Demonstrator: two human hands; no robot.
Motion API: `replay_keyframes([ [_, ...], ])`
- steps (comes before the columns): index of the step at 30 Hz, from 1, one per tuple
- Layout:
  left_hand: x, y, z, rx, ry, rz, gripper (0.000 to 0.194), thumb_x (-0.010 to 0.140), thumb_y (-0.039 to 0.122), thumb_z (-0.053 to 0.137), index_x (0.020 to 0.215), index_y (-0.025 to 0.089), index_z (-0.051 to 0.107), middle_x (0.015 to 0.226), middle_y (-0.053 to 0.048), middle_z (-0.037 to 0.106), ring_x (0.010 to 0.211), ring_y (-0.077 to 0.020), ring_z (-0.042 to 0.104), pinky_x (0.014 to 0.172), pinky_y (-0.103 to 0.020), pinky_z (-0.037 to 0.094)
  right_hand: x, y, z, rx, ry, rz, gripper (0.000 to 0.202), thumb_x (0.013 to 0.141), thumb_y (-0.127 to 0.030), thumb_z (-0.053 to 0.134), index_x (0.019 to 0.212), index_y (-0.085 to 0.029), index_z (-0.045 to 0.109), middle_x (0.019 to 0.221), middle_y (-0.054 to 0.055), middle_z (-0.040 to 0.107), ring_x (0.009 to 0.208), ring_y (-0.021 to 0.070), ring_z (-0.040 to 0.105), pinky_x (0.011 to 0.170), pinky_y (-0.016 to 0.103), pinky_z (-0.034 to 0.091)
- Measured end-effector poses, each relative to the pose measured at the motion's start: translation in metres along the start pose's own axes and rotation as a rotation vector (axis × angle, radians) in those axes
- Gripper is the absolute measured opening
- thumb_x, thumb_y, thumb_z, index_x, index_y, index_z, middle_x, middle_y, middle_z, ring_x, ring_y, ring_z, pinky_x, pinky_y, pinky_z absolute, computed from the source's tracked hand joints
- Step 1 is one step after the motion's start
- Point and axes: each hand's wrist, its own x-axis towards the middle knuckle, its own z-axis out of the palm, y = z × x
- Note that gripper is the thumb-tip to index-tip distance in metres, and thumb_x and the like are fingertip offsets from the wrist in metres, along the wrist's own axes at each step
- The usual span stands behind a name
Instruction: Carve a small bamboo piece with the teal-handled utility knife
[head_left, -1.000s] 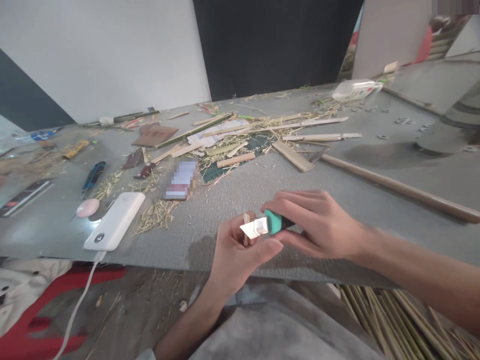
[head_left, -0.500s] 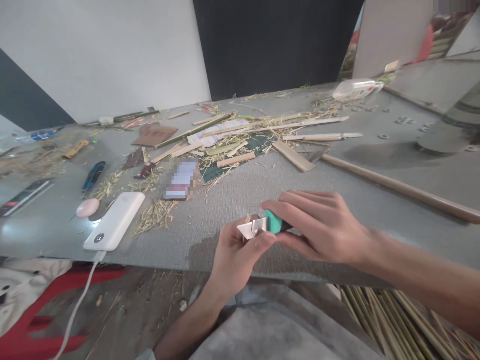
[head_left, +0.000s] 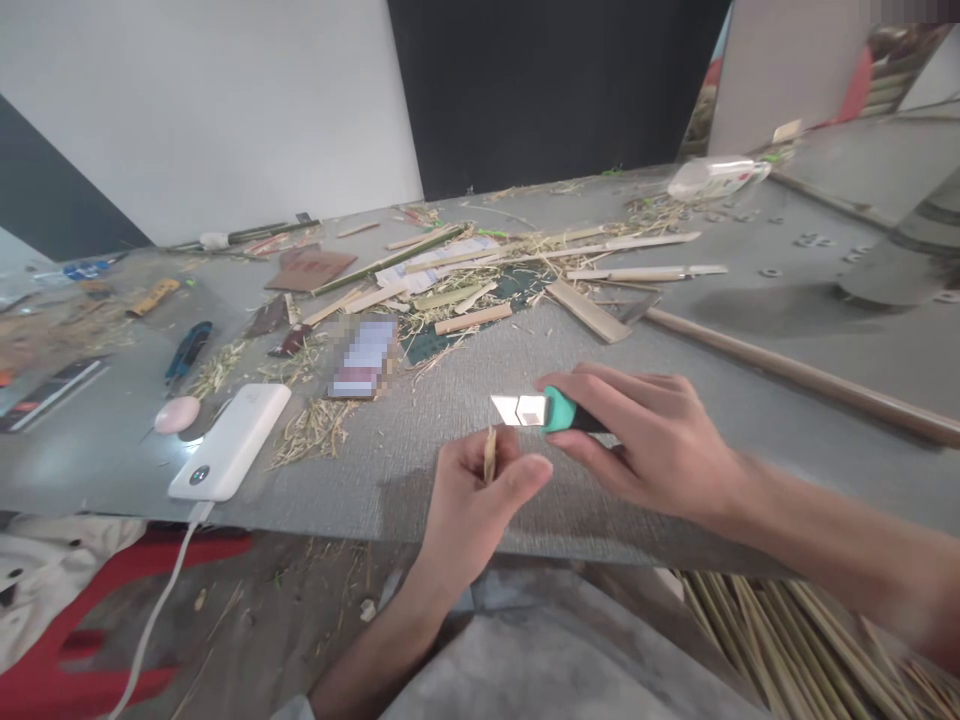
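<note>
Near the table's front edge, my left hand (head_left: 476,500) is closed around a small pale strip of wood or bamboo (head_left: 490,455), whose end shows between the fingers; the thumb points right. My right hand (head_left: 645,435) grips a utility knife (head_left: 560,410) with a green collar and dark handle. Its short, wide blade points left, just above my left hand and apart from the strip. Beyond both hands lie bamboo strips, a flat wooden piece (head_left: 589,311) and pale shavings (head_left: 311,432).
To the left are a white power bank (head_left: 229,443) with a cable, a phone (head_left: 364,358) and a blue cutter (head_left: 187,352). A long wooden rod (head_left: 795,373) lies right, below a plastic bottle (head_left: 718,178). Bamboo sticks (head_left: 780,640) are below the table.
The knife in my right hand has moved up and slightly right, off my left thumb and fingers. The strip in my left hand now shows more clearly.
</note>
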Motion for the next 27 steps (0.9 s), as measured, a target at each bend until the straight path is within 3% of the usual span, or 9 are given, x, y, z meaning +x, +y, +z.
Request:
replay_keyframes([
  [3, -0.001, 0.004, 0.000, -0.011, -0.024, 0.029, 0.052, 0.087, 0.055, 0.076, 0.070, 0.020, 0.042, 0.059, 0.009, 0.028, 0.051, -0.0061, 0.019, 0.049, -0.024, 0.018, 0.000, 0.002, 0.000, 0.115, -0.030, -0.019, 0.030, 0.110, -0.044, 0.044, 0.115, -0.018, 0.058, 0.084, 0.002, 0.064, 0.063, 0.0128, 0.053, 0.057, 0.027, 0.036],
  [6, 0.000, 0.008, 0.004, -0.068, -0.049, 0.106, 0.046, 0.095, 0.061, 0.063, 0.079, 0.020, 0.049, 0.061, 0.007, 0.031, 0.053, -0.0082, 0.022, 0.050, -0.025, 0.019, 0.002, 0.003, -0.001, 0.197, -0.018, 0.058, 0.025, 0.109, -0.040, 0.045, 0.110, -0.019, 0.059, 0.076, -0.001, 0.059, 0.059, 0.0117, 0.047, 0.056, 0.026, 0.035],
  [9, 0.002, 0.013, 0.008, -0.056, 0.011, 0.121, 0.035, 0.106, 0.049, 0.051, 0.087, 0.020, 0.054, 0.063, 0.005, 0.037, 0.055, -0.0097, 0.030, 0.052, -0.026, 0.025, 0.005, 0.007, -0.004, 0.226, 0.036, 0.194, 0.023, 0.108, -0.036, 0.047, 0.098, -0.019, 0.059, 0.065, -0.005, 0.048, 0.053, 0.0099, 0.038, 0.053, 0.026, 0.031],
  [12, 0.004, 0.015, 0.011, -0.006, 0.069, 0.089, 0.022, 0.108, 0.039, 0.050, 0.099, 0.021, 0.058, 0.065, 0.005, 0.042, 0.057, -0.0099, 0.036, 0.054, -0.026, 0.029, 0.009, 0.012, -0.005, 0.215, 0.071, 0.238, 0.025, 0.108, -0.036, 0.047, 0.092, -0.019, 0.058, 0.060, -0.006, 0.042, 0.051, 0.0093, 0.034, 0.052, 0.026, 0.029],
  [18, 0.004, 0.015, 0.013, 0.010, 0.097, 0.094, 0.017, 0.110, 0.036, 0.048, 0.104, 0.022, 0.056, 0.066, 0.005, 0.045, 0.058, -0.0100, 0.040, 0.056, -0.026, 0.030, 0.010, 0.015, -0.003, 0.217, 0.021, 0.182, 0.025, 0.108, -0.037, 0.047, 0.093, -0.019, 0.057, 0.062, -0.006, 0.042, 0.052, 0.0094, 0.034, 0.051, 0.025, 0.029],
  [24, 0.004, 0.013, 0.011, 0.136, 0.095, 0.156, 0.025, 0.109, 0.036, 0.050, 0.096, 0.020, 0.064, 0.088, -0.002, 0.062, 0.084, -0.0140, 0.057, 0.081, -0.027, 0.044, 0.008, 0.012, -0.003, 0.230, -0.032, 0.103, 0.023, 0.107, -0.038, 0.048, 0.098, -0.020, 0.058, 0.065, -0.005, 0.047, 0.052, 0.0100, 0.035, 0.052, 0.024, 0.031],
  [27, 0.004, 0.014, 0.011, 0.149, 0.097, 0.139, 0.025, 0.108, 0.037, 0.051, 0.099, 0.020, 0.066, 0.086, -0.002, 0.063, 0.078, -0.0140, 0.059, 0.077, -0.027, 0.046, 0.009, 0.012, -0.002, 0.233, -0.035, 0.103, 0.022, 0.107, -0.038, 0.048, 0.099, -0.019, 0.058, 0.066, -0.005, 0.048, 0.052, 0.0098, 0.036, 0.053, 0.024, 0.031],
])
